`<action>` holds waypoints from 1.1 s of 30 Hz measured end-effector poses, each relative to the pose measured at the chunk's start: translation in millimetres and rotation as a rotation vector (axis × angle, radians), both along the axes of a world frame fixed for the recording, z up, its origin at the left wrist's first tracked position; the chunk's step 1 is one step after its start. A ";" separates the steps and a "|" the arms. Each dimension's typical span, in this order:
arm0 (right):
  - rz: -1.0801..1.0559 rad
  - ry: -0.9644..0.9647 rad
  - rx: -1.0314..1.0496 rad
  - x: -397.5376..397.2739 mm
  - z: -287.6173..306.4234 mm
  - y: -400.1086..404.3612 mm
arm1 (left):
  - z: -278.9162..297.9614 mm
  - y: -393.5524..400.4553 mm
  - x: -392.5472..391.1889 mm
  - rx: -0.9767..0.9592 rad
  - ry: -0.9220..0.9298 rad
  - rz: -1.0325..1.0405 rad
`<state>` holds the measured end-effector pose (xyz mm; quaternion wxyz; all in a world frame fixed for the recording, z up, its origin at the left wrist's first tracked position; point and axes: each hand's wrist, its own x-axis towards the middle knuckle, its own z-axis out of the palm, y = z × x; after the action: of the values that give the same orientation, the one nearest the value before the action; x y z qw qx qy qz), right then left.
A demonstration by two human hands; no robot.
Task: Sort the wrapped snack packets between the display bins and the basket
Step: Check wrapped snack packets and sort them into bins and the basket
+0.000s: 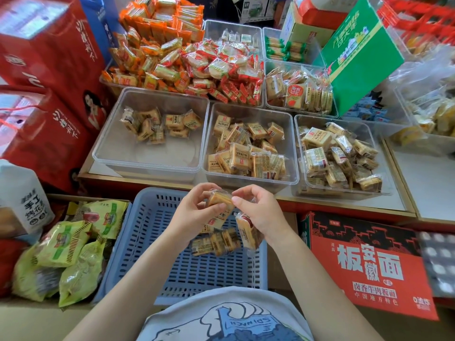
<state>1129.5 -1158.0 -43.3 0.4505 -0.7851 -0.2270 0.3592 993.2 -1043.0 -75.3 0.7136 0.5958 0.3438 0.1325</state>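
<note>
Both hands meet over the basket (147, 232) — left hand (194, 212) and right hand (258, 212) pinch one packet (219, 198) between them. More packets (216, 242) lie just below the hands; three clear bins (248, 178) sit beyond them.

Three display bins (150, 166) sit side by side on the counter (344, 200), packets inside each. Basket (147, 232) sits in front, below the counter edge, a few packets (216, 242) in it, both hands (194, 212) above.
</note>
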 end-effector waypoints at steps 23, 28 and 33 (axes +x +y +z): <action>0.006 0.007 0.061 12.8 -9.2 -8.3 | 3.3 -5.1 9.5 0.072 0.096 0.100; 0.005 0.032 0.045 12.9 -8.8 -11.1 | 9.0 -3.8 12.1 0.035 0.058 0.114; -0.023 0.055 0.057 12.2 -2.8 -10.4 | 10.7 -4.9 14.2 0.027 0.054 0.129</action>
<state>1141.7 -1168.4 -46.1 0.4827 -0.7645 -0.2158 0.3689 1007.4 -1047.9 -64.6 0.6859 0.5854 0.3988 0.1666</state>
